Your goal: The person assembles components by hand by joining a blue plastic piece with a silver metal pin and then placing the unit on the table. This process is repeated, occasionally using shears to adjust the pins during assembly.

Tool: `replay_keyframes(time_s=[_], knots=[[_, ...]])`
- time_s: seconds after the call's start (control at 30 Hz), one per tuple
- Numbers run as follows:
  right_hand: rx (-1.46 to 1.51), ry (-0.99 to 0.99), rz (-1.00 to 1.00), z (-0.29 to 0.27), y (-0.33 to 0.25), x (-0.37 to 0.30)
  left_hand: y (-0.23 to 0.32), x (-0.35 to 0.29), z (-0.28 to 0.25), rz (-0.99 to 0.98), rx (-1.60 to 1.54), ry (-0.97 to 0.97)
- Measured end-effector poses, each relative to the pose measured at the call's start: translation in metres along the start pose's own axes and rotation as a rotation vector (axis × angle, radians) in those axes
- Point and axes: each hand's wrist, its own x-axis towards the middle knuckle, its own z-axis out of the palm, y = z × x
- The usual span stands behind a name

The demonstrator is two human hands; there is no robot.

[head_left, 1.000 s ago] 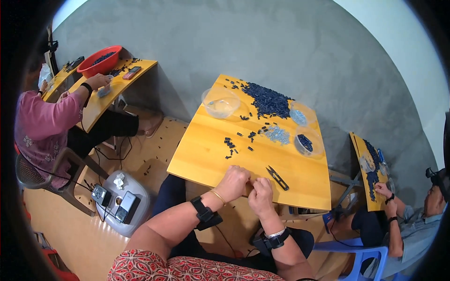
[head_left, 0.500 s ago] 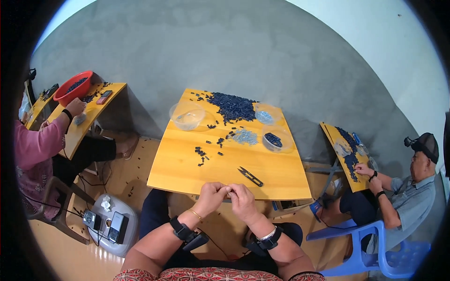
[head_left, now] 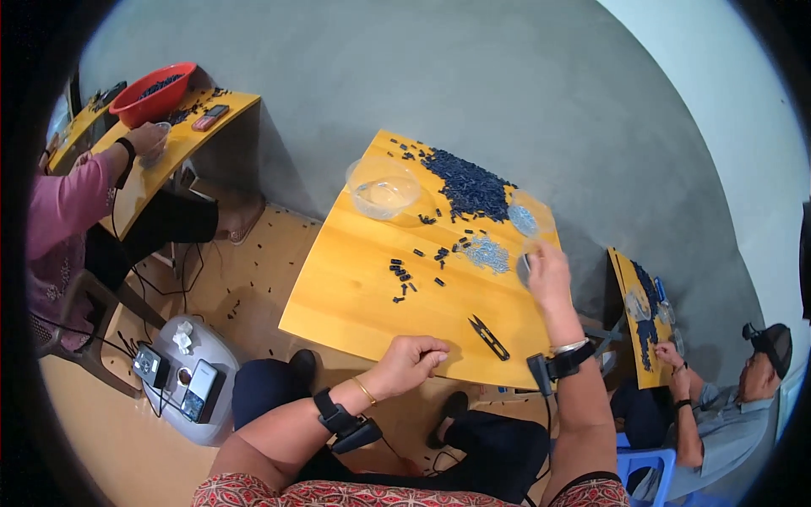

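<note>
Just above the table's near edge, my left hand [head_left: 412, 363] has its fingers curled together; anything inside is too small or hidden to make out. My right hand [head_left: 551, 277] reaches over the clear bowl [head_left: 524, 268] at the table's right side, covering most of it. Its fingertips are blurred, so what they hold does not show. Black thread snips [head_left: 489, 338] lie between the two hands. Left of my right hand is a spread of small silvery-grey pieces [head_left: 487, 254]. Several short black parts [head_left: 400, 270] lie loose farther left.
A big heap of black parts [head_left: 469, 183] covers the yellow table's [head_left: 355, 287] far side, between a clear bowl [head_left: 384, 194] and a tub of bluish pieces [head_left: 524, 220]. Co-workers sit left and right. A grey stool [head_left: 224, 418] with devices and cables stands at my left.
My hands, together at the table's near edge before, are now apart. The right has gone forward and right to the clear bowl; the left stays near the edge. The whole view has shifted and tilted.
</note>
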Motion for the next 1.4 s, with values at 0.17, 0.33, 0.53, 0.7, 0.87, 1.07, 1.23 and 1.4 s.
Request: replay_keyframes(time_s=[0.17,0.33,0.53,0.7,0.87,1.07,1.23,1.4], knots=[[0.418,-0.307,-0.132,0.057,-0.078,0.02,-0.011,0.003,-0.016,-0.16,-0.427,-0.077],[0.411,-0.401,-0.213,0.082,-0.087,0.033,-0.018,0.005,-0.022,-0.192,-0.572,-0.129],[0.248,-0.497,-0.299,0.1,-0.08,0.027,-0.016,0.005,-0.026,-0.186,-0.563,-0.149],[0.349,-0.516,-0.255,0.099,-0.077,0.011,-0.012,0.008,-0.025,-0.19,-0.543,-0.153],[0.376,-0.332,-0.204,0.098,-0.066,0.004,-0.013,0.006,-0.026,-0.183,-0.486,-0.142],[0.34,-0.318,0.005,0.089,-0.035,0.032,-0.006,0.007,-0.029,-0.254,-0.565,-0.125],[0.295,-0.359,-0.18,0.103,-0.044,0.041,-0.009,0.01,-0.028,-0.274,-0.565,-0.149],[0.194,-0.421,-0.34,0.107,-0.046,0.042,-0.008,0.011,-0.032,-0.291,-0.585,-0.169]])
